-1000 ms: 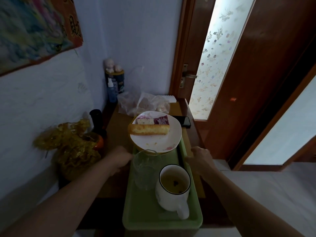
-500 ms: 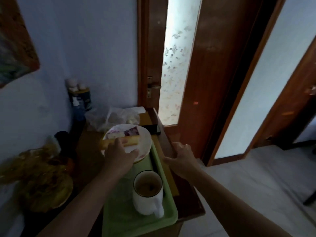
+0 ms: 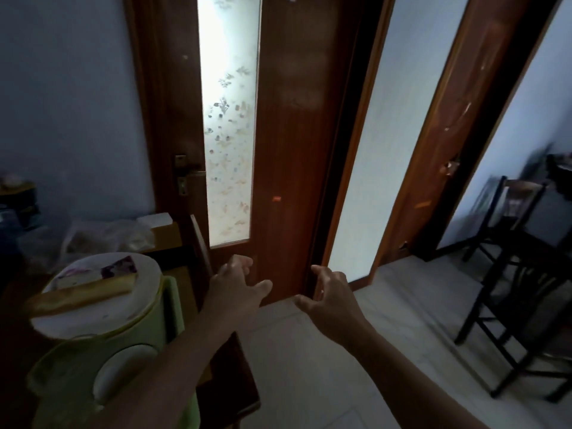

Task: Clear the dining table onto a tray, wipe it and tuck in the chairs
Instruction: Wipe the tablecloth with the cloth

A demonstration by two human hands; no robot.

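Observation:
The green tray [image 3: 173, 308] stands on a dark wooden side table [image 3: 238, 376] at the lower left. On it sit a white plate [image 3: 145, 286] with a slice of cake [image 3: 83, 292] and a white mug [image 3: 120, 373], partly hidden by my left forearm. My left hand [image 3: 235, 283] hovers in the air just right of the tray, fingers loosely curled, holding nothing. My right hand [image 3: 328, 295] hangs beside it in front of the door, also empty and loosely curled. A dark dining chair [image 3: 507, 274] shows at the far right.
A brown door [image 3: 291, 150] with a frosted glass panel is straight ahead. Clear plastic bags [image 3: 105, 236] and a white box [image 3: 154, 219] lie at the back of the side table. Pale floor tiles [image 3: 356, 366] stretch to the right towards the chair.
Both hands have let go of the tray and plate and lifted off to the right. My view has swung right, bringing the doorway and the dining chair into sight.

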